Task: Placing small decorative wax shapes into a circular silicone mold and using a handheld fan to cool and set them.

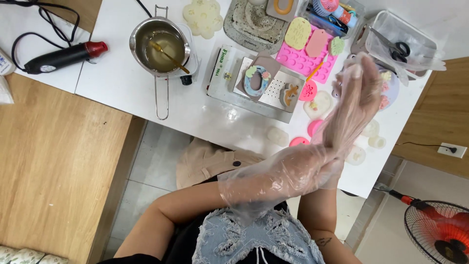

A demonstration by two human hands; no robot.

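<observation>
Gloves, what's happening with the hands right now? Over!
Left hand tugging plastic glove onto raised right hand. Both gloved, holding nothing else. Pink mold tray on table, untouched.

The left hand [312, 168] is blurring inside its clear glove, so its fingers cannot be told apart. The right hand [354, 105] is covering part of the white plate [393, 88]. The red fan [442, 234] is running off the picture's edge.

The person's right hand [352, 100] is raised with fingers together and extended, wearing a clear plastic glove. The left hand [312, 168], also gloved, grips the right wrist, its forearm crossing the body.
</observation>
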